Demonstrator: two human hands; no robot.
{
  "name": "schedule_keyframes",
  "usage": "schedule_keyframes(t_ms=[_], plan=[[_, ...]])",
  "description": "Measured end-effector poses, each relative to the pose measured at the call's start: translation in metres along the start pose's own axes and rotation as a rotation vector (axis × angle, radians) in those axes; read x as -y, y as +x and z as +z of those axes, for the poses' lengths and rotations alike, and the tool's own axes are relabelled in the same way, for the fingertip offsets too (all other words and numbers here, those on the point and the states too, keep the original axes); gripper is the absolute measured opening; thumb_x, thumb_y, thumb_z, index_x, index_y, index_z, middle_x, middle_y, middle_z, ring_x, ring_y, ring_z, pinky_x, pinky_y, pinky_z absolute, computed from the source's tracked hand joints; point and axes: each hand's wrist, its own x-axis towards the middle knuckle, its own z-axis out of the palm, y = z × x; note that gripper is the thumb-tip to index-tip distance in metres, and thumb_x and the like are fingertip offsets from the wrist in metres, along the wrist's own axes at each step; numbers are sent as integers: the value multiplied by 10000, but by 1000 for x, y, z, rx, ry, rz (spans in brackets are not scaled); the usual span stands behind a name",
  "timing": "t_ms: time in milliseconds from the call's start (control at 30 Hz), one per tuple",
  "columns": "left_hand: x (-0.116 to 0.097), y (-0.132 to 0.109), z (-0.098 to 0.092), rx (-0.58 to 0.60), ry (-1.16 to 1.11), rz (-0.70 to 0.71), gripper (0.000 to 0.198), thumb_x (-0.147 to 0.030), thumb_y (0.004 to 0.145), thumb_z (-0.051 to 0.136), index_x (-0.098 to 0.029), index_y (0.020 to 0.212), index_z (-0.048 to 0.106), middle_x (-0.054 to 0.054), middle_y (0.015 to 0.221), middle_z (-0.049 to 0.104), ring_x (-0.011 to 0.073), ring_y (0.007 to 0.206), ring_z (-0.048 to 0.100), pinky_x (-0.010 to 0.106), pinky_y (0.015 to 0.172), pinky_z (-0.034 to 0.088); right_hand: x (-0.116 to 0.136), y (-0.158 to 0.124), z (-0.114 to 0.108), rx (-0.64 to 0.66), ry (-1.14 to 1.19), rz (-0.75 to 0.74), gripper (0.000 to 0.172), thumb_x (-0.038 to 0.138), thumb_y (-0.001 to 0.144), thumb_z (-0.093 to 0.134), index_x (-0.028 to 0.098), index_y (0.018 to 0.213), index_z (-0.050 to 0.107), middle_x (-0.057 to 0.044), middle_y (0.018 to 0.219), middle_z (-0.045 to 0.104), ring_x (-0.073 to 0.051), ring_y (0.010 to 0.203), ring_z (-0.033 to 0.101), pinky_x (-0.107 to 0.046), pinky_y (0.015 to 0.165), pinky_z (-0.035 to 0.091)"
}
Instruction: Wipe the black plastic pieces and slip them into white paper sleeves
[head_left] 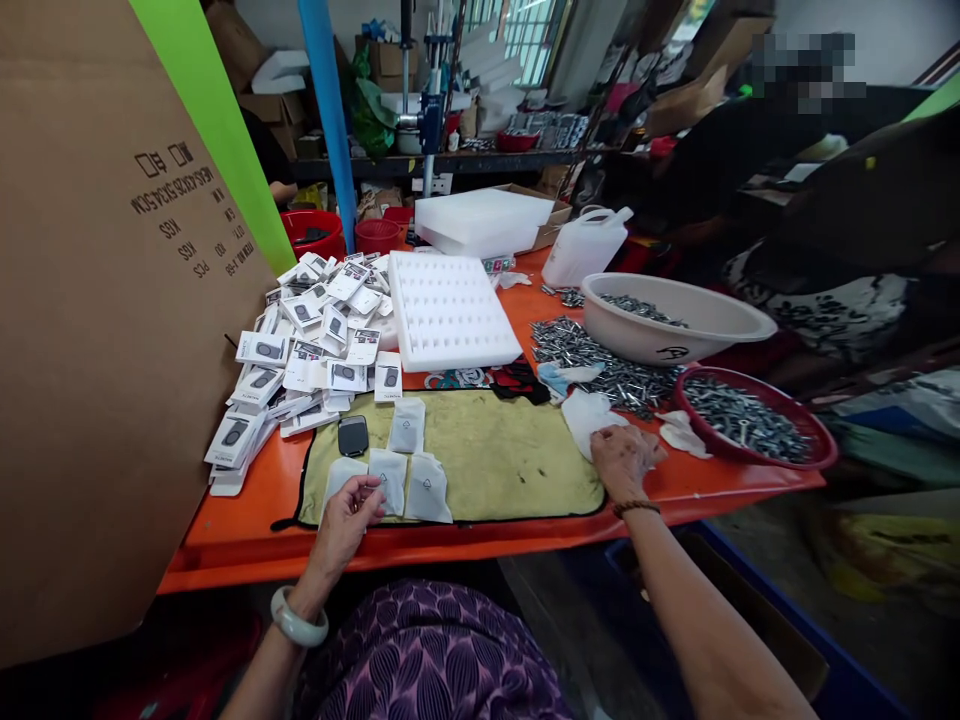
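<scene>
My left hand (349, 518) is over the near left of a yellow-green cloth mat (517, 450), its fingers curled together at the edges of two white pouches. One pouch (388, 470) shows a small triangle mark; whether the fingertips grip it I cannot make out. Another white pouch (428, 490) lies to its right, and one more (407, 426) lies behind. Just left of that rests a flat black device (352, 436) with rounded corners. My right hand (624, 460) is closed over a crumpled white cloth (589, 418) at the mat's right edge; its fingertips are partly hidden.
Small white printed boxes (330, 330) are heaped at left beside a tall cardboard carton (112, 300). Behind the mat stands a white foam tray (454, 315). Metal pins fill a red basin (821, 450), a white basin (675, 345) and a loose pile (577, 350). A person (810, 220) sits at right.
</scene>
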Motion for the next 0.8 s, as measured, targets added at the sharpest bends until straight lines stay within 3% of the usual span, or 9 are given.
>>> schedule_keyframes(t_ms=[100,200,333,433,600,700,800], plan=[[3,-1,11,49,-24,-12,562,-549,551,772,-138,900,611,29,720,661,155,623,630,283,607,525,32,-17,-26,-80,30,21,197,264,732,504,156,611,615,-122,752,616,-284,864,458,-442,767,277],[2,-5,29,136,-70,-18,549,-561,568,777,-141,884,621,43,765,661,169,702,639,308,697,530,92,-52,-59,-118,201,-60,191,275,768,539,192,622,629,-91,766,655,-277,893,527,-431,824,332],[-4,-9,55,261,-230,-13,645,-584,601,772,-152,1047,596,115,1032,657,204,929,632,315,824,503,181,-107,-90,43,496,-232,208,298,823,563,244,643,651,-78,804,674,-271,918,577,-455,898,361],[-7,-7,61,216,-327,41,689,-571,645,755,-174,1162,532,87,1025,641,164,871,618,281,797,491,225,-138,-98,195,651,-297,203,313,830,565,279,657,667,-77,803,678,-306,963,572,-505,909,348],[-8,-1,37,55,-321,112,502,-586,728,668,-141,949,601,31,792,623,132,698,545,234,645,439,252,-136,-91,548,929,-330,149,423,794,626,285,819,677,-76,863,674,-282,900,593,-462,849,425],[-8,-5,18,145,-320,87,481,-586,769,628,-132,926,616,29,739,615,129,651,521,237,613,418,260,-114,-85,693,1056,-183,392,476,716,695,242,1025,636,-92,988,652,-259,910,591,-401,801,473],[-8,-12,6,263,-274,66,472,-597,786,608,-130,850,628,23,696,599,122,637,504,235,612,403,269,-100,-81,1012,1153,-120,470,461,643,749,210,1023,634,-53,910,642,-211,816,584,-335,724,479]])
